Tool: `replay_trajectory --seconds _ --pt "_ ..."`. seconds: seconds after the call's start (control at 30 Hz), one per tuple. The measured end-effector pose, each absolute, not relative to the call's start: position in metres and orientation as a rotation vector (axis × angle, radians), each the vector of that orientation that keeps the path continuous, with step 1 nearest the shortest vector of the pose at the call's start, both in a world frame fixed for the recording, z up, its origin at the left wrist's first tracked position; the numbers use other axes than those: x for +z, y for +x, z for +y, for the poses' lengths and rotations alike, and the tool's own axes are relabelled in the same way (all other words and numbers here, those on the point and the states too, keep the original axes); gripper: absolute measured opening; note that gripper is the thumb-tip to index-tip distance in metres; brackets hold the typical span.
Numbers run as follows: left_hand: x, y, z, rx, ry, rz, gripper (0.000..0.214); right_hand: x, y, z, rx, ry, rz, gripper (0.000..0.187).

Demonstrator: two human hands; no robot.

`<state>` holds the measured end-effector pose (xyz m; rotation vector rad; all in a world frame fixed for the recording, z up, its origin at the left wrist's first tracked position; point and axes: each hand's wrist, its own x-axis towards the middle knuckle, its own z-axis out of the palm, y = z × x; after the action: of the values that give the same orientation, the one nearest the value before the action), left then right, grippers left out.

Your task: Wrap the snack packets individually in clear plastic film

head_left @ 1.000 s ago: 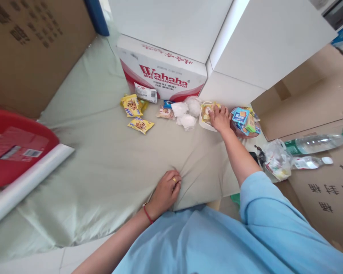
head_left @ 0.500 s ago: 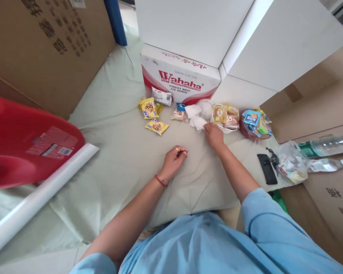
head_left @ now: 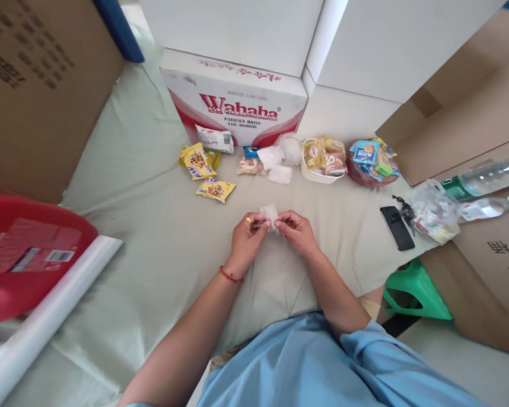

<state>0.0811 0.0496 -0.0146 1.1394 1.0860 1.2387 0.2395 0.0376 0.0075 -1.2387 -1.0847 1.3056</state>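
A small piece of thin, whitish translucent plastic [head_left: 269, 212] is pinched between both hands above the cloth. My left hand [head_left: 250, 233], with a ring and a red bracelet, grips its left side between thumb and fingers. On the other side, my right hand [head_left: 296, 230] pinches the plastic the same way. Beyond the hands lie white folded pieces [head_left: 275, 164] that look like the same material, beside a crumpled translucent bag [head_left: 290, 149]. Yellow cookie packets [head_left: 215, 190] rest to the left, and a pinkish wrapped snack [head_left: 250, 165] sits nearer the middle.
A white tub [head_left: 322, 176] of snacks and a reddish bowl [head_left: 371, 176] of packets stand at the back right. Behind is a Wahaha carton [head_left: 241, 107]. A phone [head_left: 397, 228] and bottles [head_left: 492, 178] lie right; a red plastic object [head_left: 38, 254] and white roll [head_left: 63, 299] lie left.
My right hand has drawn back from the white pieces toward my left hand, bringing a translucent piece. Both hands now hold it together. The camera view has shifted.
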Motion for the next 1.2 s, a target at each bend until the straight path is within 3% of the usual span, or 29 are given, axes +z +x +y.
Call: replay_trajectory --seconds 0.23,0.43,0.6,0.77,0.9,1.03,1.13,1.2 --pt "-0.013 0.068 0.065 1.333 0.674 0.939 0.042 0.030 0.277 0.035 1.233 -1.194 -0.780 0.038" --pt "-0.001 0.061 0.069 1.315 0.522 0.796 0.051 0.039 0.312 0.018 1.213 -1.087 -0.604 0.042" --pt "0.004 0.059 0.070 1.322 0.536 0.759 0.048 0.038 0.326 0.018 1.007 -1.120 -0.629 0.039" --pt "0.004 0.058 0.067 1.303 0.534 0.741 0.045 0.037 0.320 0.021 0.586 -1.491 -1.032 0.024" --pt "0.003 0.060 0.064 1.273 0.576 0.766 0.045 0.052 0.298 0.012 0.315 -1.604 -1.390 0.029" --pt "0.005 0.064 0.060 1.237 0.639 0.752 0.041 0.053 0.265 0.007 0.337 -1.474 -1.772 0.038" --pt "0.005 0.064 0.059 1.232 0.674 0.750 0.037 0.043 0.253 0.010 0.365 -1.470 -1.731 0.015" --pt "0.002 0.062 0.061 1.251 0.669 0.789 0.037 0.040 0.254 0.010 0.450 -1.477 -1.609 0.016"
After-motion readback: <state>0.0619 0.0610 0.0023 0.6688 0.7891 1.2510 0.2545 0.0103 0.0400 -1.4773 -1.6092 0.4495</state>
